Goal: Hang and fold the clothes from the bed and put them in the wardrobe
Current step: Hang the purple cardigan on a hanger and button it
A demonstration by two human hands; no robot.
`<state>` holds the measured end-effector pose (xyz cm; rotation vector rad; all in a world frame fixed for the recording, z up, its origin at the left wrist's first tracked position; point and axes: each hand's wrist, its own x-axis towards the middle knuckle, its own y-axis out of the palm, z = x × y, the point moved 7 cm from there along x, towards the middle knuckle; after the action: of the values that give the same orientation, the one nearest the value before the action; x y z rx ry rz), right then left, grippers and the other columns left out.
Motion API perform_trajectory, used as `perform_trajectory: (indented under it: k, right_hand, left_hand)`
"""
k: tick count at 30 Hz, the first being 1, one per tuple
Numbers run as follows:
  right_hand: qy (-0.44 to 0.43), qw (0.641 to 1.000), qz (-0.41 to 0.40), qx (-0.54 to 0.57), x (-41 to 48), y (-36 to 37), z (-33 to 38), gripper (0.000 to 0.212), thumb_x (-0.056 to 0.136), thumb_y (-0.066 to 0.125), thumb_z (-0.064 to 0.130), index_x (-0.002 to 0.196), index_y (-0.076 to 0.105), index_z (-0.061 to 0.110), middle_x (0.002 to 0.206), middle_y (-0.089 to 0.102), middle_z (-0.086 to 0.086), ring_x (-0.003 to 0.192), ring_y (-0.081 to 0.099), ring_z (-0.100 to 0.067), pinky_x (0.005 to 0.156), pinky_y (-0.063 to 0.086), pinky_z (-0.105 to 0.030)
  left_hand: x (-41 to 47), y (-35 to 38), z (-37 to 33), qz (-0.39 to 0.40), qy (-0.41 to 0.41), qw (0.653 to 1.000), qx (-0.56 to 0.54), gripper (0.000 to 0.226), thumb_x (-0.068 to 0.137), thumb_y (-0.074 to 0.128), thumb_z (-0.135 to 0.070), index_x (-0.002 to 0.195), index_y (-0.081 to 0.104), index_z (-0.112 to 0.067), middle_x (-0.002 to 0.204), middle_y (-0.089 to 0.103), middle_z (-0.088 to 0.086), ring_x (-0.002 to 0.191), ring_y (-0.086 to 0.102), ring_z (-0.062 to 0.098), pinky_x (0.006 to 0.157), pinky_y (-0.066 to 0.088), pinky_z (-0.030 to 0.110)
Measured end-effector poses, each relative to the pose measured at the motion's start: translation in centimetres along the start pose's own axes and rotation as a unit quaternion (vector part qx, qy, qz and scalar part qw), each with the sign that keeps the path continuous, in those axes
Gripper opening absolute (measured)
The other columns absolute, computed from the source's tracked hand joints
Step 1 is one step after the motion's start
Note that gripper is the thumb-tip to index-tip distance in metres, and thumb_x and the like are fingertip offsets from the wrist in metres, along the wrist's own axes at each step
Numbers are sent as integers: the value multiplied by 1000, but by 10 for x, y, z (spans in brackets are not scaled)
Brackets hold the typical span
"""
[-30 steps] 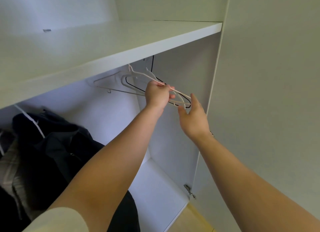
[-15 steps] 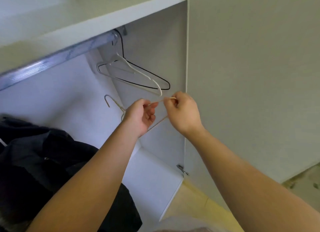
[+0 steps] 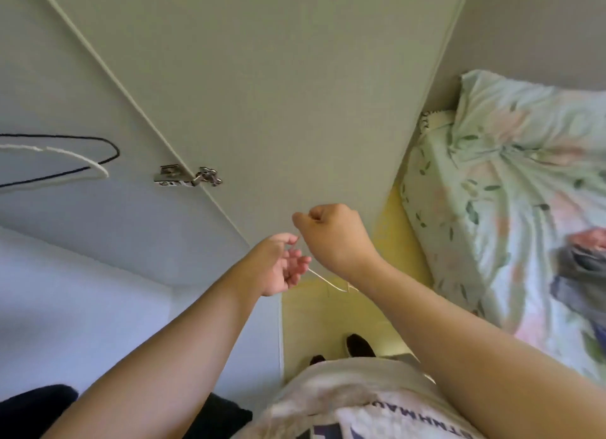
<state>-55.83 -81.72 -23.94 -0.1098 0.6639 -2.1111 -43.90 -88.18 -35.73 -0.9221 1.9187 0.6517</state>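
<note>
A thin beige wire hanger (image 3: 329,281) is held between both hands in front of the wardrobe door (image 3: 262,77); only a short piece of it shows below them. My right hand (image 3: 333,238) is closed in a fist round one part of it. My left hand (image 3: 278,264) pinches the wire with thumb and fingers, the other fingers loosely curled. Grey and pink clothes (image 3: 580,258) lie on the bed (image 3: 485,182) with its floral sheet at the right.
A black hanger (image 3: 98,146) and a white hanger (image 3: 82,163) hang inside the wardrobe at the left, near the door hinge (image 3: 187,176). Dark clothes (image 3: 32,402) show at the bottom left. My feet (image 3: 359,345) stand on the yellow floor (image 3: 311,323) between wardrobe and bed.
The beige hanger has come off the rail and down with both hands. My view has swung downward and to the right, so the floor and bed now show.
</note>
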Motion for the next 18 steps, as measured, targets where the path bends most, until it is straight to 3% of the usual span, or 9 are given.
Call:
perform_trajectory:
  k: [5,10,13,15,18]
  right_hand:
    - [160,974,-158,11,-44,-78,-87,38,82,54,26,53,32,16,43,26,5,46,23,-15,46,23,-27]
    - [268,911,-315,3,-129,-163,-154,31,74,49,31,51,38,15,42,32,6,45,28,-16,46,27,-26]
    - [296,872,-390,7,-177,-207,-184,34,77,51,31,53,50,8,42,38,4,43,32,-13,43,27,-24]
    - [299,854,-427,11,-201,-233,-200,38,80,53,29,47,41,13,39,34,3,39,30,-13,41,22,-24]
    - [301,823,-481,37,-234,-274,-222,42,80,56,27,45,39,13,39,35,0,40,31,-15,45,29,-30]
  left_hand:
    - [42,121,36,102,-35,974,198,31,101,43,-39,108,56,-12,70,67,4,52,62,16,46,41,22]
    - [34,245,95,192,-67,926,319,37,102,46,-42,117,54,-9,91,64,10,66,62,19,51,49,25]
    - [24,298,131,219,-94,906,350,46,104,49,-42,124,53,-1,108,64,18,75,66,24,63,53,31]
    - [21,328,147,230,-97,891,379,54,103,51,-41,131,49,5,122,62,24,81,69,27,66,56,33]
    - [17,375,158,235,-83,874,418,60,103,53,-39,139,44,7,128,60,28,84,72,28,63,58,34]
